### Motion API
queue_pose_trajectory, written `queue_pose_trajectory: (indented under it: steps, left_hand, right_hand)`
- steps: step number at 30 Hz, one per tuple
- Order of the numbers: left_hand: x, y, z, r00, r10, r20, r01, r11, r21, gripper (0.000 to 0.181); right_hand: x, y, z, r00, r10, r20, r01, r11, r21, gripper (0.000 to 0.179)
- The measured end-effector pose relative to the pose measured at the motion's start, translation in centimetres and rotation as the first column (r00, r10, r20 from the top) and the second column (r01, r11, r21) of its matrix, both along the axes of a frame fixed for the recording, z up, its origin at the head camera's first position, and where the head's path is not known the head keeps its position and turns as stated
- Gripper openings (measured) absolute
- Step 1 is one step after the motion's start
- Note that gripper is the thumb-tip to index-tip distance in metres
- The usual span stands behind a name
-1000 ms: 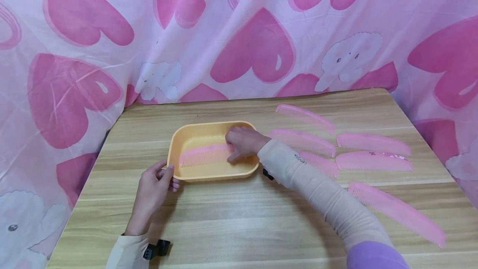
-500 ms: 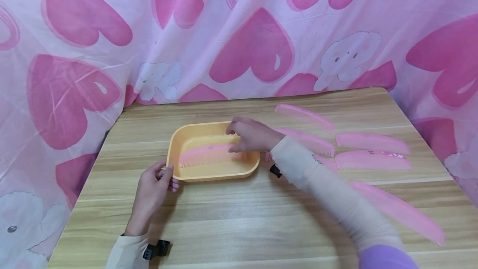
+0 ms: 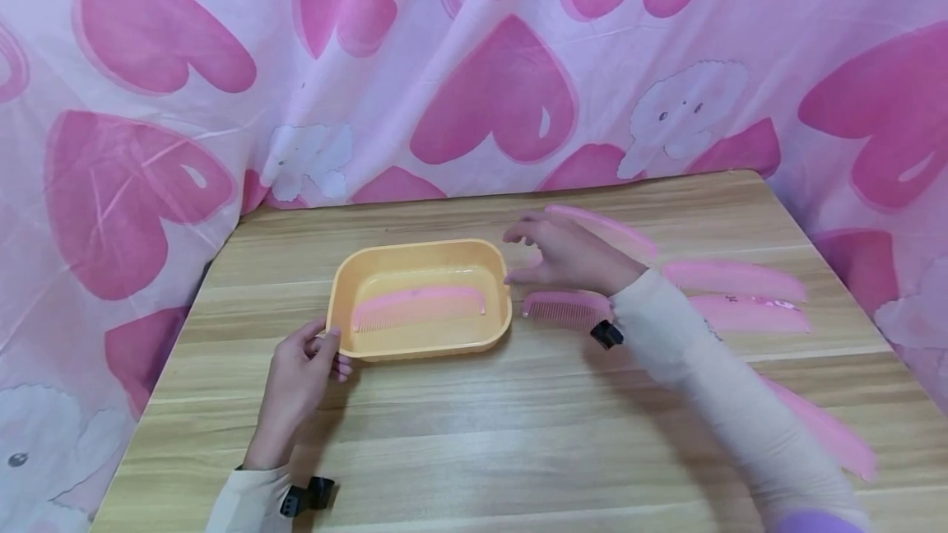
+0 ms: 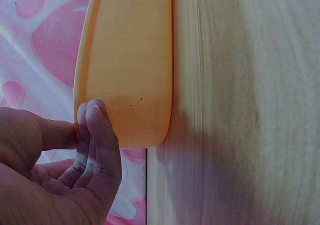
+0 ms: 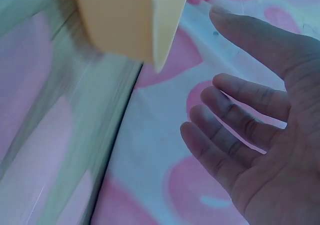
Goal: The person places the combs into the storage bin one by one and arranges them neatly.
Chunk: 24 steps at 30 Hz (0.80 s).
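Note:
A yellow plastic box point(image 3: 415, 345) sits on the table with one pink comb point(image 3: 422, 303) lying in it, teeth toward the front. My left hand point(image 3: 299, 385) pinches the box's left front corner; in the left wrist view its thumb and fingers grip the rim of the box wall point(image 4: 130, 50). To the right of the box, my right hand point(image 3: 573, 253) hovers with spread fingers and holds nothing. In the right wrist view the right hand point(image 5: 260, 135) shows an empty palm. Below it lies a pink comb point(image 3: 564, 309), partly covered by the wrist.
More pink combs lie on the right: one at the back point(image 3: 607, 224), a comb point(image 3: 733, 278) and a printed comb point(image 3: 748, 316) side by side, and a front comb point(image 3: 829, 430) partly behind the sleeve. A heart-patterned cloth point(image 3: 489, 97) hangs behind the wooden table point(image 3: 474, 442).
My right hand has come out of the box and moved right, over the combs, leaving the comb lying inside. The left hand keeps its hold on the box corner.

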<state>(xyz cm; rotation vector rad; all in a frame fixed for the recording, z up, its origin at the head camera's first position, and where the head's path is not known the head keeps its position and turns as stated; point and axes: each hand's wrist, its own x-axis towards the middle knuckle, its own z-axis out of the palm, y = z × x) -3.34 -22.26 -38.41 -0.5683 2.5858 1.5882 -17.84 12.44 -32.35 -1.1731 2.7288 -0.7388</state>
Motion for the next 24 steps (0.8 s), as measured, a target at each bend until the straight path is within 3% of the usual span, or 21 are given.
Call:
queue_pose_trajectory:
  steps: [4, 12, 24]
  left_hand:
    - [0.1, 0.0, 0.0, 1.0, -0.001, -0.002, 0.001, 1.0, 0.0, 0.05]
    - [0.0, -0.1, -0.1, 1.0, -0.009, -0.016, 0.009, 1.0, -0.001, 0.049]
    - [0.0, 0.1, 0.0, 1.0, -0.001, 0.002, 0.001, 1.0, 0.01, 0.047]
  right_hand:
    - [0.6, 2.3, -0.7, 0.999, -0.023, -0.041, 0.023, 1.0, -0.003, 0.052]
    - [2.0, 6.5, -2.5, 0.991, -0.128, 0.04, 0.128, 0.992, 0.01, 0.053]
    - [3.8, 10.8, -4.4, 0.971, -0.218, 0.098, 0.214, 0.976, 0.048, 0.059]
